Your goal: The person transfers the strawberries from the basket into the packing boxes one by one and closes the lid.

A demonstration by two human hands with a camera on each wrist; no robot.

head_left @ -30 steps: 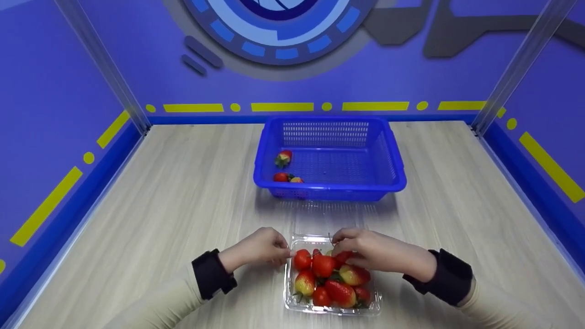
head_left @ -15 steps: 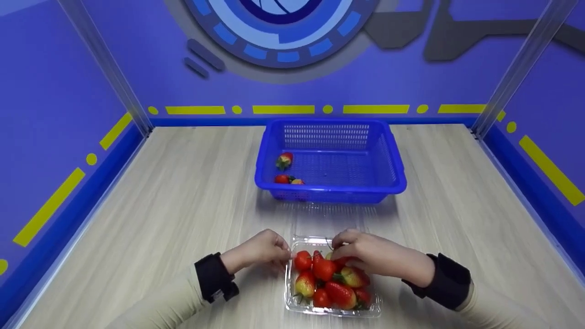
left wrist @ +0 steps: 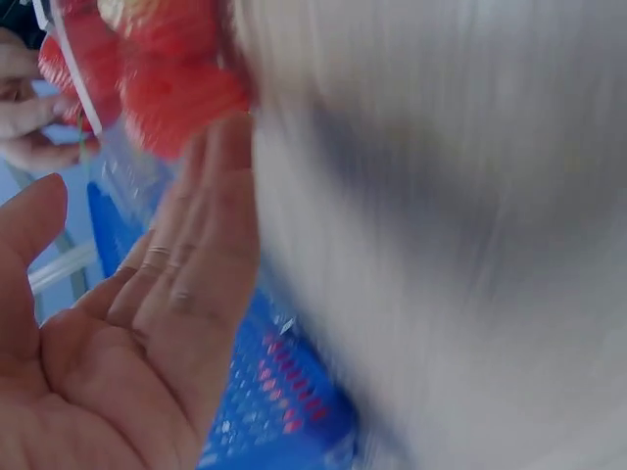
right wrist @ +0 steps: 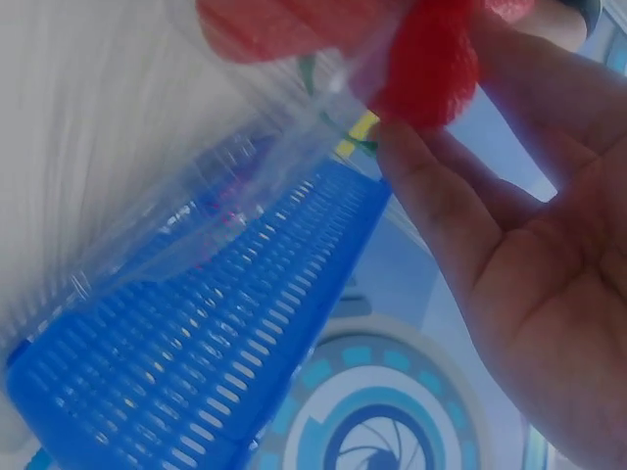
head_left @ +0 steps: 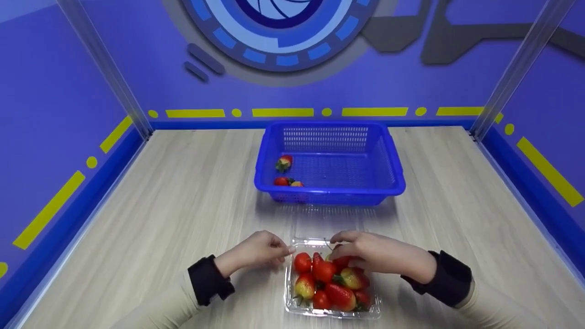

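Observation:
A clear plastic clamshell box [head_left: 287,292] with its lid folded back holds several red and yellowish strawberries [head_left: 339,296]. My left hand [head_left: 256,250] is at the box's left side; in the left wrist view its fingers are straight and lie along the clear wall, with the thumb apart. Over the back right corner, my right hand [head_left: 379,256] reaches into the box. Its thumb and fingertips pinch a red strawberry [right wrist: 431,69], seen best in the right wrist view. That berry's far side is hidden by the fingers in the head view.
Behind the box stands a blue slotted plastic basket [head_left: 330,189]. A few strawberries [head_left: 284,162] lie in its left part. Blue printed panels [head_left: 292,96] enclose the wooden table [head_left: 196,192] at the back and sides. The clear lid [head_left: 320,224] extends towards the basket.
The head view has tilted slightly upward. My left thumb has moved a little away from the other fingers. My right hand stays almost in place at the same strawberry.

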